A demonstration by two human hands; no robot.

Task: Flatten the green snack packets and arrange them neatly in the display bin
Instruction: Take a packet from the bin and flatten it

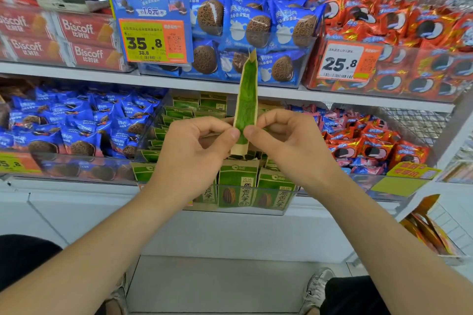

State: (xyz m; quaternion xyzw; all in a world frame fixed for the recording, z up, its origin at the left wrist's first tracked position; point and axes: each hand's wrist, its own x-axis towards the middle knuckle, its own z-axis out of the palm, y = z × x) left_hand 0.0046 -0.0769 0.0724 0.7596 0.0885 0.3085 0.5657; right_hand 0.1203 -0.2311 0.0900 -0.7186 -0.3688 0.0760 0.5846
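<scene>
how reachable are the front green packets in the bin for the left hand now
Probably yes: the front packets stand in the open bin just below the left hand, nothing between, though it and the right hand pinch the held packet.

One green-and-tan snack packet stands upright and edge-on, raised above the clear display bin, where more green packets stand in uneven rows.
</scene>
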